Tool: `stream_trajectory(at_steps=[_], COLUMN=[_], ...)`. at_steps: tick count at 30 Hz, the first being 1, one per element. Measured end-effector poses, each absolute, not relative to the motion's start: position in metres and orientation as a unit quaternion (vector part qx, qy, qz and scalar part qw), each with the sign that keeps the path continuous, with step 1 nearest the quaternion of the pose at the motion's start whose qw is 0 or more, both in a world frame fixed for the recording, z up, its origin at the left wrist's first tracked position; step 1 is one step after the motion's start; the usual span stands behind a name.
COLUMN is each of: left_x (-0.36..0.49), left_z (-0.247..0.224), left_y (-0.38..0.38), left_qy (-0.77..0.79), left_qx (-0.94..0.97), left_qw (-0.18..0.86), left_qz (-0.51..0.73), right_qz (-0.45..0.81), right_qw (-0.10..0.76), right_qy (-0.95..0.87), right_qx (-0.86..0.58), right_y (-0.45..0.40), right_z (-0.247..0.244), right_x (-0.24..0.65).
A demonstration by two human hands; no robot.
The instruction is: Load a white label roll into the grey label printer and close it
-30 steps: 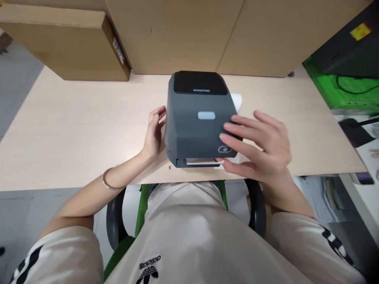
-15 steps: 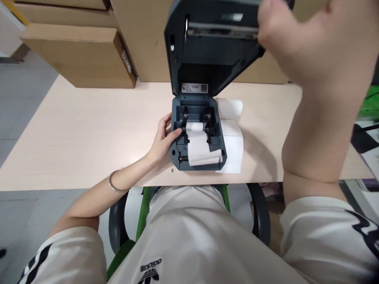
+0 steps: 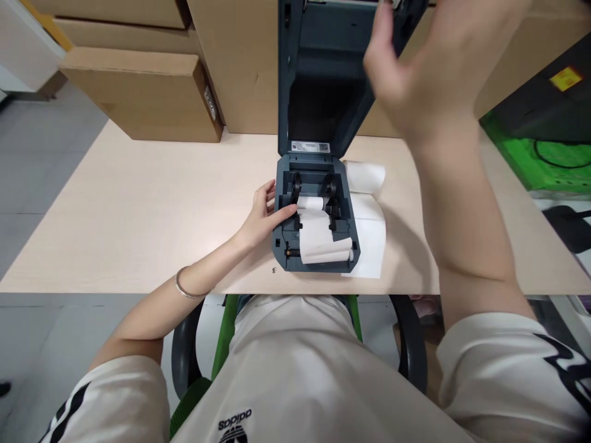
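Observation:
A dark grey label printer [image 3: 282,261] stands on the table near its front edge, with its lid [image 3: 332,67] raised and tilted back. Inside, a small roll of white label paper [image 3: 310,203] sits between black holders, and its paper strip [image 3: 317,234] runs forward over the front roller, curled at the end. My left hand [image 3: 262,216] grips the printer's left wall, thumb over the rim and fingers outside. At the lid's right edge is my right hand [image 3: 429,80], its thumb against the lid; the other fingers are hidden or beyond the frame.
White backing paper [image 3: 370,231] with a curled end lies right of the printer. Cardboard boxes [image 3: 138,92] line the table's back edge. A green box [image 3: 545,157] and a dark case [image 3: 549,98] are at the right. A tiny dark scrap [image 3: 274,270] lies by the printer.
The lid has swung further up and back, with my right hand moving away along with it. My left hand keeps its hold on the base. The view has shifted slightly.

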State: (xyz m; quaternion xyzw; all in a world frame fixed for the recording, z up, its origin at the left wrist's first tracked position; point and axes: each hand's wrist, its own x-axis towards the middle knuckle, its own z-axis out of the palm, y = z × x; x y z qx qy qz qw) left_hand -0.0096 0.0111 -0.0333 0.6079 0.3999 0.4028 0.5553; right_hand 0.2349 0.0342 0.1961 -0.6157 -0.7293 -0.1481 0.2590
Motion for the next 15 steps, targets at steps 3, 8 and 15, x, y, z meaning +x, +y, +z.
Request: stream_trajectory(at_steps=[3, 8, 15], left_x=[-0.01, -0.007, -0.01], left_z=[-0.033, -0.03, -0.018], left_y=[0.014, 0.015, 0.008], left_qy=[0.399, 0.421, 0.444], left_qx=[0.604, 0.615, 0.685], left_qw=[0.566, 0.526, 0.441], left_qz=[0.394, 0.411, 0.373], right_qz=[-0.129, -0.051, 0.089], right_qw=[0.071, -0.053, -0.004], right_qy=[-0.863, -0.928, -0.911], right_qx=[-0.483, -0.364, -0.402], right_y=[0.017, 0.019, 0.036], right_z=[0.162, 0.094, 0.067], right_x=[0.226, 0.22, 0.225])
